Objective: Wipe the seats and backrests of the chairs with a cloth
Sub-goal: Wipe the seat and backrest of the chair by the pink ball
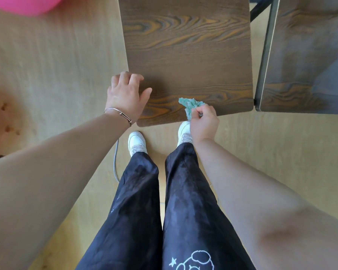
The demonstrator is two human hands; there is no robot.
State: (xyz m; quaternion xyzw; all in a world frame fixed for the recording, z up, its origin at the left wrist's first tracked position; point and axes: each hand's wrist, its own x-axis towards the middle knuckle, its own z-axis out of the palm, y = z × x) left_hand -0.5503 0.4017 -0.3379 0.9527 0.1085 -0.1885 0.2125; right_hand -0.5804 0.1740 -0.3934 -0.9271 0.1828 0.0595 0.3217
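A: Cloth [191,107] location?

B: The cloth is teal and crumpled. It is bunched in the right hand [204,124], whose fingers are curled closed around it. The free end of the cloth lies on the front edge of the chair seat [187,55], toward the right of centre.

A: Left hand [127,95] status?

B: The left hand is open, palm down, fingers spread. It rests on the front left corner of the seat, with the fingertips over the left edge. A thin bracelet [118,114] sits on the wrist.

A: Chair description?

B: The seat is dark brown wood with a strong grain. A second chair [304,65] of the same finish stands just beside it on the right, with a metal frame bar [266,51] between the two.

A: Operator position?

B: The person stands at the front edge of the seat on a light wood floor [53,61]. White shoes [136,142] and dark trousers [141,201] are visible. A grey cable [116,162] lies on the floor beside the left shoe.
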